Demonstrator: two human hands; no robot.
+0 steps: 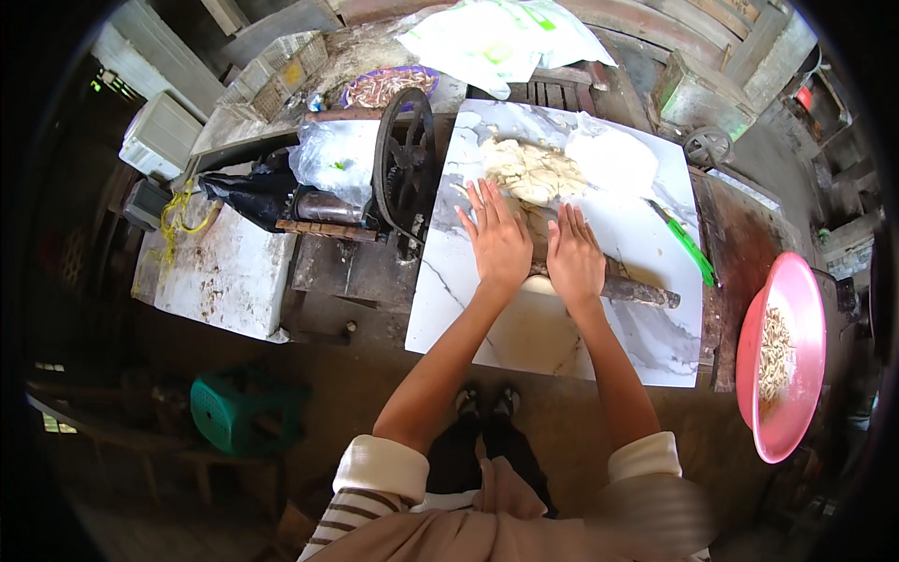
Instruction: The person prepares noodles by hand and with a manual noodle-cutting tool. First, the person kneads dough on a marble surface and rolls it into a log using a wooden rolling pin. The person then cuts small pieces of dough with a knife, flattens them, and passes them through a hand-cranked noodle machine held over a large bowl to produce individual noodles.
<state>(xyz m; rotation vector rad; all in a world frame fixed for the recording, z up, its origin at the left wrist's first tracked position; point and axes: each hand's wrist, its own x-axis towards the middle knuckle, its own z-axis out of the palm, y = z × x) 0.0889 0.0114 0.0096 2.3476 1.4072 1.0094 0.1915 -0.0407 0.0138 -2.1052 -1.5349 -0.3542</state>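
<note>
Both hands lie flat with fingers stretched forward over a dark, worn wooden rolling pin, whose right end sticks out past my right hand. My left hand has its fingers spread, the tips close to a lumpy mass of pale dough. My right hand is beside it, fingers straight and closer together. A pale strip of dough shows between my wrists at the near side of the pin; the rest is hidden by my hands. To the right lies a green-handled knife on the marbled white board.
White plastic lies at the board's far right. Left stands a machine with a dark flywheel. A pink basin holds small pale pieces at the right; a purple-rimmed basket is behind. A green stool stands lower left.
</note>
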